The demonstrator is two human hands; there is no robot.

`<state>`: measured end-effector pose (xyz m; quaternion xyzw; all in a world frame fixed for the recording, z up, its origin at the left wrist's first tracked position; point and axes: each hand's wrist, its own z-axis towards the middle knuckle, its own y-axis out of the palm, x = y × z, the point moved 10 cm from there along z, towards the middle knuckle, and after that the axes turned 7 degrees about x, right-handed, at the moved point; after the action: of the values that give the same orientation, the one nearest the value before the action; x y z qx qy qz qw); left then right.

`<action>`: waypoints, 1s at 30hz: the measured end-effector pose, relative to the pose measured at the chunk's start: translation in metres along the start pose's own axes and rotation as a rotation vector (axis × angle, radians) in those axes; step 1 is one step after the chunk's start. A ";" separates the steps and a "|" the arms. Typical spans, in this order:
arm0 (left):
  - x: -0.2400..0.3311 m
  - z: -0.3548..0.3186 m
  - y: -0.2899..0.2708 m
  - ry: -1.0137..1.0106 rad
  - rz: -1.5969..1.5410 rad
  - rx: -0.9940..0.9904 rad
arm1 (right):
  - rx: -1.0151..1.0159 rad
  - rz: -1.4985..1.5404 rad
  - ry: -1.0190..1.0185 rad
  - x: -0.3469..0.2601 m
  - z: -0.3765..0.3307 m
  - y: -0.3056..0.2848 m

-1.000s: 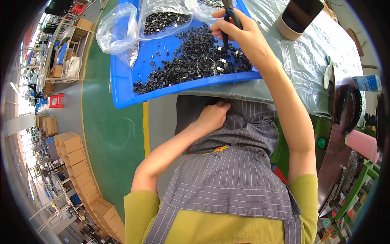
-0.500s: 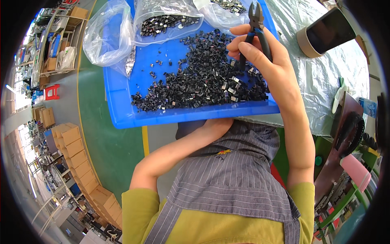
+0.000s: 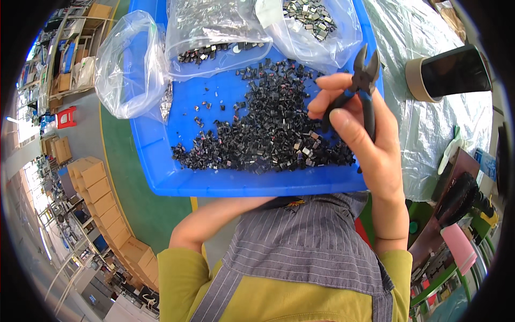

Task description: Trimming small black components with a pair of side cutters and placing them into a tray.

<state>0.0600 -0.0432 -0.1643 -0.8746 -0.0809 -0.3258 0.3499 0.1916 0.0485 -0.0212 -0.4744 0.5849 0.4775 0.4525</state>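
My right hand grips a pair of diagonal cutters by its black and blue handles, with the jaws pointing up and parted. It is over the right side of a blue tray, where a heap of small black pieces is spread out, a few of them silvery. My left forearm reaches under the tray's near edge; the hand itself is hidden there. Along the tray's far part lie a clear bag of dark and silvery pieces and another clear bag of metallic pieces.
An open clear plastic bag hangs over the tray's left edge. To the right, a phone leans on a brown cardboard ring, on silvery sheeting. Cardboard boxes stand on the floor at left.
The tray and its contents sit lower in view. My right hand, still holding the cutters, appears lower and further right. The left hand has slipped out of sight beneath the tray.
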 end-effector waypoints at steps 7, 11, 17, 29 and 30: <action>0.017 -0.098 -0.095 0.326 0.201 0.032 | -0.147 -0.200 -0.017 0.001 -0.002 0.018; 0.074 -0.082 -0.185 0.285 -0.309 0.137 | -0.211 -0.326 -0.063 0.000 -0.005 0.023; 0.119 -0.018 -0.221 0.510 -0.352 0.507 | -0.222 -0.520 -0.134 -0.004 -0.007 0.031; 0.113 -0.015 -0.217 0.633 -0.160 0.629 | -0.219 -0.597 -0.099 0.004 -0.001 0.033; 0.113 -0.014 -0.216 0.614 -0.174 0.602 | -0.230 -0.586 -0.089 0.004 -0.001 0.034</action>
<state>0.0603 0.0978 0.0346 -0.5861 -0.1377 -0.5609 0.5682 0.1579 0.0506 -0.0204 -0.6495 0.3449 0.4101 0.5394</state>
